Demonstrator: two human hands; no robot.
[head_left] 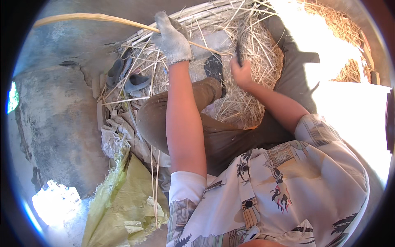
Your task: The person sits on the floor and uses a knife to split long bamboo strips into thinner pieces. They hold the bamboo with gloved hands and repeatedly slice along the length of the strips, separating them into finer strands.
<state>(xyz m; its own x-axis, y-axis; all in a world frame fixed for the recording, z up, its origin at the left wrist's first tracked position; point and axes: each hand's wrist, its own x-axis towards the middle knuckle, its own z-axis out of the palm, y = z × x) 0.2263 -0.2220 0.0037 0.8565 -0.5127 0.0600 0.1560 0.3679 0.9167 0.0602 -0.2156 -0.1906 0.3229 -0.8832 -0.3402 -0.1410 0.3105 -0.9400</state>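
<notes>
My left hand (173, 41), in a pale knitted glove, is closed around a long bamboo strip (92, 17). The strip runs from the far left, through the glove, and thins toward its right end. Bare and closed, my right hand (241, 73) grips a dark, narrow tool that looks like a knife (238, 52), its upper part smeared by motion. The strip's thin end lies right beside the blade; I cannot tell whether they touch. Below them my foot in a dark patterned shoe or sock (213, 68) rests among pale shavings (253, 96).
Long split strips (193, 15) lie along the back. Grey shoes (137, 82) sit at the left, near a worn wall (53, 123). A yellow-green woven sack (131, 201) and crumpled plastic (109, 142) lie lower left. More shavings (349, 49) are heaped at the right, in bright sunlight.
</notes>
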